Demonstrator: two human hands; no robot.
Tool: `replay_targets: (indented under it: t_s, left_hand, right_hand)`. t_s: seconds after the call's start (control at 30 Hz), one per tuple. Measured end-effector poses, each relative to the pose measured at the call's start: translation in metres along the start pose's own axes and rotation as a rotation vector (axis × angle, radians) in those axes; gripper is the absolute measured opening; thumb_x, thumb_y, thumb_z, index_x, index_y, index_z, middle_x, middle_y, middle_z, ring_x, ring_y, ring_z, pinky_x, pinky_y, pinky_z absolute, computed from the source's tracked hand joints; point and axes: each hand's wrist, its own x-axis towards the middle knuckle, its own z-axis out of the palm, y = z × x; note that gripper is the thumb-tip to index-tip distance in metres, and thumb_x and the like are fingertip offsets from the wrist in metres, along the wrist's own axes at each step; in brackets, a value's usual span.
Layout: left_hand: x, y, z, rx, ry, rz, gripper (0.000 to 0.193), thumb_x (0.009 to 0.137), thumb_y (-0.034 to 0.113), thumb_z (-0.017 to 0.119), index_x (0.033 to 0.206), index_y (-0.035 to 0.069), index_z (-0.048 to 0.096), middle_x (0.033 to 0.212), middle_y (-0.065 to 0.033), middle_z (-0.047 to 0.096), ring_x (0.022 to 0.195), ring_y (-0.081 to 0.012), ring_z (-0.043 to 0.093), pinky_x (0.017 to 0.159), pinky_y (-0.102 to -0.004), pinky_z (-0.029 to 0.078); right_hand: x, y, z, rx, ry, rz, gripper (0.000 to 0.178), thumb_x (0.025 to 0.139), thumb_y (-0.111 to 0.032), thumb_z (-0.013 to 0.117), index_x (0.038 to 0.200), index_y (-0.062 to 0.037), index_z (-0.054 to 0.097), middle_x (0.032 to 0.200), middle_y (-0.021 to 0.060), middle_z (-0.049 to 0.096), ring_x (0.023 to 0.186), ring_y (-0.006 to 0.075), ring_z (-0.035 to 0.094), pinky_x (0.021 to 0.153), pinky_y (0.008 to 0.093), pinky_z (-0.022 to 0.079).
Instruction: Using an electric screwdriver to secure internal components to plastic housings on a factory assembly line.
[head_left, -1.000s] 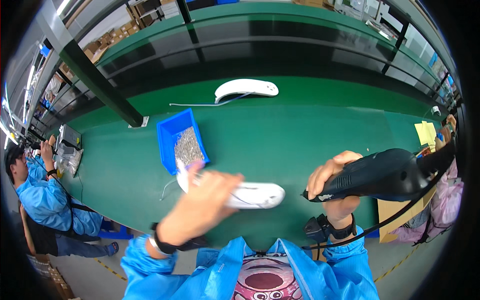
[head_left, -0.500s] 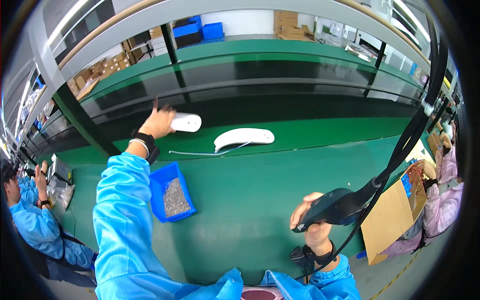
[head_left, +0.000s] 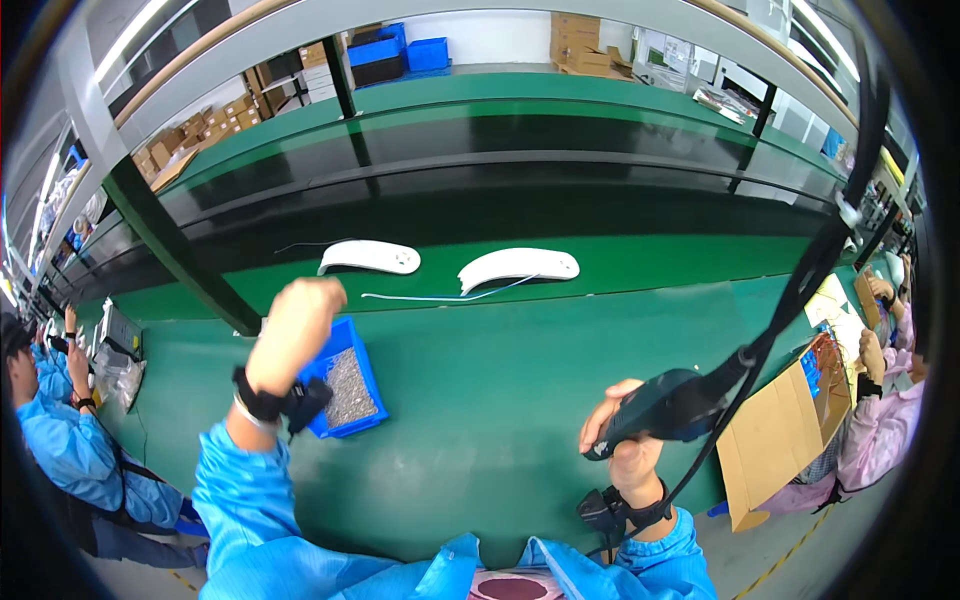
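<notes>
My right hand (head_left: 632, 465) grips a dark electric screwdriver (head_left: 665, 408), held above the bench at the right, with a thick black cable running up from it. My left hand (head_left: 298, 325) is curled closed beside the upper left of a blue bin (head_left: 374, 385); whatever its fingers may hold is hidden. Small metal pieces, apparently screws (head_left: 348, 390), fill the bin's floor. Beyond it lie two white curved plastic pieces, a left one (head_left: 378, 256) and a right one (head_left: 520, 265). A thin pale wire (head_left: 415, 297) trails from the right one, and a dark thin wire from the left one.
A black conveyor belt (head_left: 600, 205) runs behind the green bench (head_left: 480, 400). At the right stands an open cardboard box (head_left: 770, 440) beside a person in pink sleeves. Another person in blue (head_left: 60, 410) works at the left. A green post (head_left: 180, 245) rises at the back left.
My left hand has let go of the left white piece and drawn back toward the blue bin. That piece now lies on the green strip. My right hand still holds the screwdriver in nearly the same place.
</notes>
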Motion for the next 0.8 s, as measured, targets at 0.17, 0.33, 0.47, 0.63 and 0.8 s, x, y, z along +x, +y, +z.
replay_targets:
  t_s: [0.17,0.33,0.47,0.63,0.8]
  left_hand:
    - [-0.077,0.018,0.045,0.100,-0.313,-0.103,0.012,0.069,0.015,0.060,0.071,0.003,0.061,0.069,-0.0181,0.059,0.069,-0.0314,0.060,0.060,-0.0392,0.049]
    - [-0.088,0.025,0.055,0.141,-0.383,-0.168,0.013,0.069,0.018,0.062,0.069,0.005,0.062,0.068,-0.0170,0.060,0.067,-0.0288,0.061,0.058,-0.0390,0.049]
    - [-0.095,0.021,0.054,0.073,-0.256,-0.239,0.011,0.066,0.017,0.064,0.069,0.007,0.063,0.071,-0.0134,0.060,0.068,-0.0301,0.059,0.062,-0.0384,0.047]
    - [-0.095,0.027,0.033,-0.035,-0.080,-0.141,0.006,0.068,0.012,0.061,0.069,0.007,0.064,0.068,-0.0120,0.060,0.066,-0.0300,0.058,0.061,-0.0382,0.046]
    - [-0.101,0.025,0.028,-0.033,-0.033,-0.157,0.008,0.070,0.011,0.060,0.072,0.004,0.062,0.070,-0.0126,0.060,0.066,-0.0307,0.057,0.061,-0.0380,0.046]
  right_hand:
    - [0.004,-0.002,0.015,0.034,-0.050,0.019,0.071,0.067,-0.053,0.066,0.104,0.0015,0.039,0.059,0.0087,0.052,0.049,0.0150,0.053,0.044,0.0238,0.043]
    - [0.000,-0.004,0.018,0.021,-0.095,0.047,0.069,0.068,-0.052,0.066,0.104,0.0013,0.040,0.058,0.0084,0.052,0.048,0.0147,0.052,0.044,0.0238,0.043]
    - [0.000,-0.007,0.021,0.005,-0.128,0.099,0.069,0.069,-0.052,0.065,0.104,0.0017,0.041,0.059,0.0080,0.053,0.049,0.0140,0.052,0.045,0.0235,0.042]
    - [0.000,-0.009,0.030,0.018,-0.203,0.167,0.060,0.071,-0.043,0.066,0.103,0.0007,0.042,0.065,0.0069,0.052,0.055,0.0133,0.052,0.050,0.0246,0.043]
    - [-0.002,-0.009,0.038,0.064,-0.270,0.184,0.042,0.075,-0.027,0.066,0.098,-0.0022,0.042,0.077,0.0071,0.052,0.065,0.0134,0.053,0.056,0.0261,0.045]
